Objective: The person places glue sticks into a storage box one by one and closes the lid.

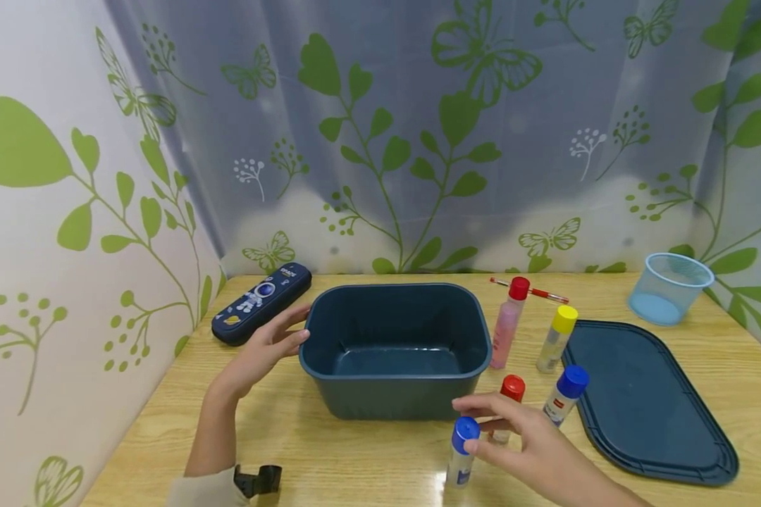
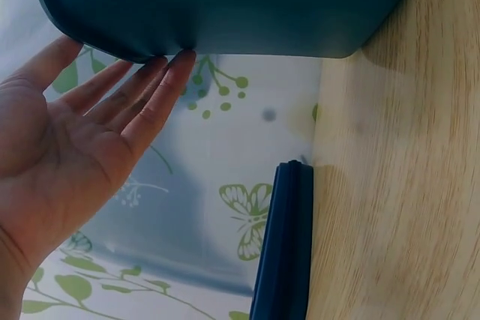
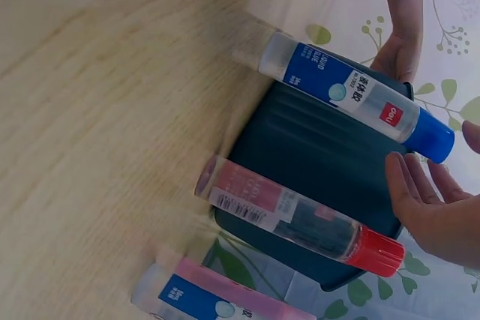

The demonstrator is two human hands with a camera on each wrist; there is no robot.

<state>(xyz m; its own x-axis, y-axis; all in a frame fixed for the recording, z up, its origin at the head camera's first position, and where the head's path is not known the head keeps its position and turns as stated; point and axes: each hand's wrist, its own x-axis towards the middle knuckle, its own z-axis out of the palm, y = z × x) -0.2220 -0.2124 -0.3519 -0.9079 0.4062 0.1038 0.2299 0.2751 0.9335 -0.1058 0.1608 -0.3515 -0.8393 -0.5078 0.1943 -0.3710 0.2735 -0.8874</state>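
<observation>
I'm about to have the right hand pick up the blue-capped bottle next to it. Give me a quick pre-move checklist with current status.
1. Right hand gripping the blue-capped liquid glue bottle: not ok; thumb and fingers flank the cap, but a gap shows in the right wrist view.
2. Cap on: ok; how tight, cannot tell.
3. Dark teal bin uncovered: ok; the matching lid lies to its right.
4. Left hand on the bin: ok; fingertips touch its rim.
5. Right hand clear of the neighbouring red-capped bottle: cannot tell; they overlap in the head view.
</observation>
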